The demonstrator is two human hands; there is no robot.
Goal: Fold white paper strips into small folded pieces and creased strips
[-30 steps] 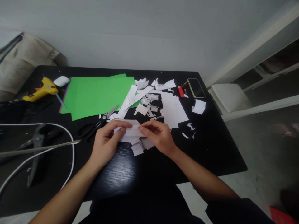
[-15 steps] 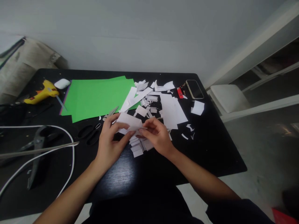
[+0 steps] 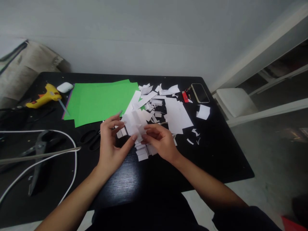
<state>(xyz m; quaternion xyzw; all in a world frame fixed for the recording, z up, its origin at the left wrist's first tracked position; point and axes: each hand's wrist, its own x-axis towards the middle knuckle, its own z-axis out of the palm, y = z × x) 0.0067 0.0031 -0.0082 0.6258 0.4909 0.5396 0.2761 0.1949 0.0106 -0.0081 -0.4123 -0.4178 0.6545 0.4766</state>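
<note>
A folded piece of white paper (image 3: 136,123) with creases across it is held up over the middle of the table. My right hand (image 3: 160,141) pinches its right edge between thumb and fingers. My left hand (image 3: 112,142) is at the paper's left side, fingers curved and spread apart, with the thumb tip by the lower edge. Small folded paper pieces (image 3: 142,154) lie beneath, partly hidden by the paper and the right hand. Black-handled scissors (image 3: 90,139) rest just left of my left hand, which covers part of them.
Green sheets (image 3: 101,99) lie at the back left, near a yellow glue gun (image 3: 44,96). White paper sheets (image 3: 178,115) and scraps spread right of centre. A red lighter (image 3: 185,96) and a phone (image 3: 200,93) sit at the back right. A white cable (image 3: 74,160) loops around pliers (image 3: 38,154).
The paper has opened out and tilted up, showing its creases. My left fingers have come off its top and spread apart, while the right hand still pinches it.
</note>
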